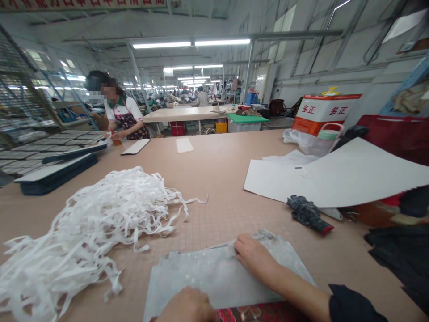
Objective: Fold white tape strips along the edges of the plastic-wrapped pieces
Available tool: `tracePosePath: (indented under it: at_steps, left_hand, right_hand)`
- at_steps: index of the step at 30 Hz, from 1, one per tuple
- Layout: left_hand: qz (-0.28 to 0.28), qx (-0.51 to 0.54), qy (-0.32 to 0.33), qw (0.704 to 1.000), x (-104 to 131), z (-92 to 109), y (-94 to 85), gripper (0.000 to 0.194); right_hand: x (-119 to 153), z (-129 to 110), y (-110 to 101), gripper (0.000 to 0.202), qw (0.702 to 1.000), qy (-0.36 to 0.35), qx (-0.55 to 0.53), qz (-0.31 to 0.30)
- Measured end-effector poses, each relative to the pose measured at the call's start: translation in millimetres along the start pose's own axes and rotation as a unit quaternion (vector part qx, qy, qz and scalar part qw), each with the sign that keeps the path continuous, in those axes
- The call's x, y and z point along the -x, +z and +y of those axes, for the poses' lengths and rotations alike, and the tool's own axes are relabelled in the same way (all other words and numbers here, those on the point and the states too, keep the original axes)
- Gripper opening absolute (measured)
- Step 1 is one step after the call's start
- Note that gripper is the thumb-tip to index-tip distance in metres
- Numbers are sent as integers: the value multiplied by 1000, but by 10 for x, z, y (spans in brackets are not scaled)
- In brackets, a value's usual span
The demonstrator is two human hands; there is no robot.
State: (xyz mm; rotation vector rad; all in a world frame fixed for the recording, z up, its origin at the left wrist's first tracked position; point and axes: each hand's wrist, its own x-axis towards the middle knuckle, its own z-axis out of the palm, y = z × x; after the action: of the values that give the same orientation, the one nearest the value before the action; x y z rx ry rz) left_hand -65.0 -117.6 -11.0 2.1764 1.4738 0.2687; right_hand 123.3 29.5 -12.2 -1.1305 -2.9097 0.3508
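Grey, thin, translucent-looking sheets lie in a loose stack at the near edge of the table, their far edges ragged. My right hand rests on the stack near its far edge, fingers bent and pressed together at a sheet. Low in the view my left hand is curled at the near side of the stack; it is smeared and its fingertips are hidden. Red patterned cloth shows below the sheets. To the left lies a big tangled heap of white strips.
A dark knitted glove and a large white board lie at right, near an orange-and-white can. Stacked dark panels stand at far left. Across the table a co-worker handles a small item.
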Motion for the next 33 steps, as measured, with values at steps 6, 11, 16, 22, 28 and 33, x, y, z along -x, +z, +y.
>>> tracePosePath:
  at_steps: [6, 11, 16, 22, 28, 33]
  left_hand:
    - [59, -47, -82, 994, -393, 105, -334, 28]
    - [66, -111, -48, 990, -558, 12, -229, 38]
    - [33, -166, -91, 981, -300, -244, -455, 24]
    - [56, -227, -82, 969, -15, -414, -654, 7]
    - [212, -312, 69, 923, -12, -390, -323, 15]
    - [208, -284, 96, 931, 170, -263, -425, 14]
  right_hand:
    - [61, -16, 26, 15, 996, -58, 36, 54]
    - [267, 4, -144, 14, 988, -141, -51, 31]
    - [446, 763, -159, 27, 1000, -11, 0, 10]
    - [281, 932, -397, 24, 996, 32, 58, -58]
    - [-388, -507, -530, 39, 953, -217, -173, -126]
    - [-908, -915, -205, 51, 940, -267, -116, -177]
